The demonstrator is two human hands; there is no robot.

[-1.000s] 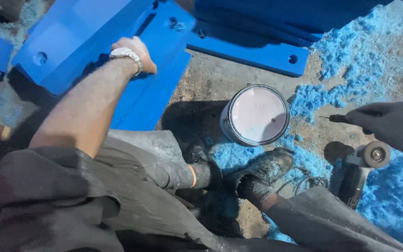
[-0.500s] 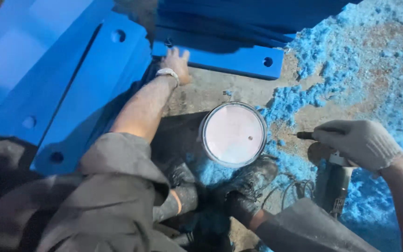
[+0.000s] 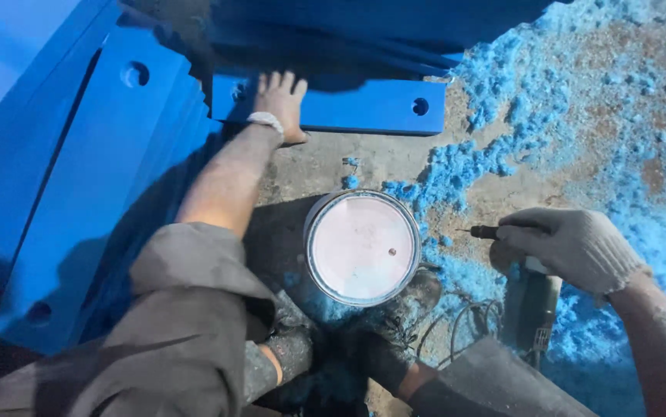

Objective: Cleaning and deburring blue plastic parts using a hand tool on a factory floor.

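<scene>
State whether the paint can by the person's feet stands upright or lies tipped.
Upright: the paint can shows its round top face-on to the downward-looking camera, its rim a full circle on the floor.

A bright blue plate (image 3: 348, 106) is seen, and blue plates (image 3: 78, 193) beside it. The can (image 3: 362, 247) is shown with a pale pinkish-white lid and grey rim. A whitish knitted glove (image 3: 576, 249) is worn. The brown-grey floor (image 3: 549, 100) is speckled with blue crumbs.

I note a bare concrete floor (image 3: 364, 158), rust-stained at upper right. Loose blue crumbs (image 3: 526, 131) cover much of its right side and thin toward the middle. Blue panels (image 3: 78, 193) with round holes fill the left and top. Light is uneven, with deep shadow along the top.
</scene>
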